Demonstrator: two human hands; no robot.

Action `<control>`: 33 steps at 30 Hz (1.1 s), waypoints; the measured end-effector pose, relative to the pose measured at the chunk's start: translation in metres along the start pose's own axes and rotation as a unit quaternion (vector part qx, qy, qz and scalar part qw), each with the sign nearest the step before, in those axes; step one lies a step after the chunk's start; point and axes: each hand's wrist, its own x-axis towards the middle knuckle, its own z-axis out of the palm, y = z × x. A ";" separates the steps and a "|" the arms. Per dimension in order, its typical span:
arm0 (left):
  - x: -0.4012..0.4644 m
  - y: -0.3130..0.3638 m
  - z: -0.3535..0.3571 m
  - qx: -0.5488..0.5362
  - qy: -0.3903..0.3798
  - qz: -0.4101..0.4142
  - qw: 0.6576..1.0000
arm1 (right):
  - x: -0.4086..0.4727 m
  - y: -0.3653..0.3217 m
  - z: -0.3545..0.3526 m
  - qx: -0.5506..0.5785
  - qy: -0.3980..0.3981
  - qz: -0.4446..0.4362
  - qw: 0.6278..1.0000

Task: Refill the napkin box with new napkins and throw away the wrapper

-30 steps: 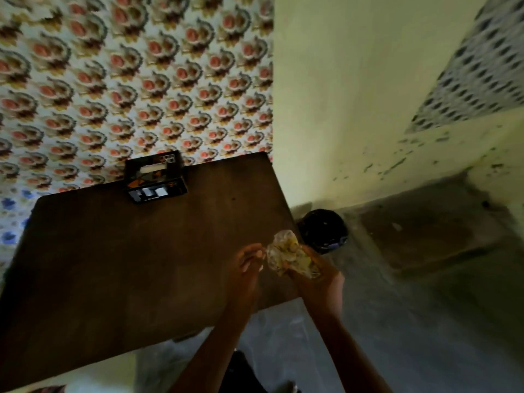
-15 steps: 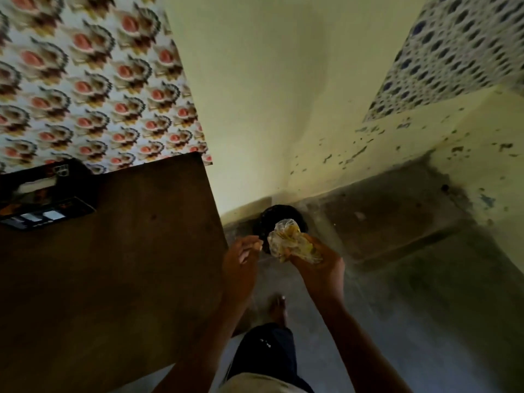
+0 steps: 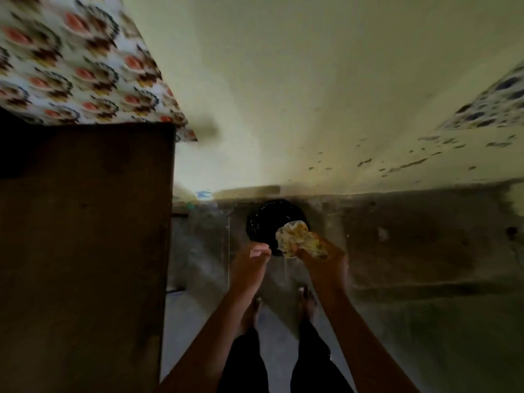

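While the right hand (image 3: 323, 258) grips the crumpled wrapper (image 3: 297, 239), closed around its lower part, the bundle hangs above the near rim of the round black bin (image 3: 263, 222), which stands on the floor (image 3: 425, 265) against the base of the pale wall (image 3: 283, 95). Just beside it, the left hand (image 3: 252, 262) holds nothing, its fingers loosely curled. Bare feet stand below the forearms, and the dark wooden table (image 3: 85, 251) fills the left side, its right edge near the bin.

We see the bin (image 3: 263, 222) partly hidden behind the wrapper (image 3: 297, 239); patterned cloth (image 3: 71, 66) blurred, table (image 3: 85, 251) cropped.
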 end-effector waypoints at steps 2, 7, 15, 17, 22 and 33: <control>0.040 -0.030 0.026 0.020 0.009 -0.035 0.999 | 0.055 0.059 0.015 -0.003 -0.041 0.024 0.999; 0.157 -0.127 0.073 0.043 0.077 -0.091 0.992 | 0.173 0.174 0.064 -0.072 -0.069 0.022 0.995; 0.305 -0.248 0.126 0.113 0.143 -0.123 0.976 | 0.312 0.292 0.162 -0.202 -0.101 -0.020 0.974; 0.329 -0.269 0.131 0.128 0.184 -0.106 0.969 | 0.330 0.305 0.183 -0.251 -0.136 -0.040 0.957; 0.343 -0.285 0.141 0.123 0.284 -0.060 0.949 | 0.367 0.328 0.215 -0.353 -0.205 -0.115 0.906; 0.324 -0.266 0.130 0.072 0.260 -0.032 0.962 | 0.347 0.307 0.194 -0.436 -0.239 -0.180 0.848</control>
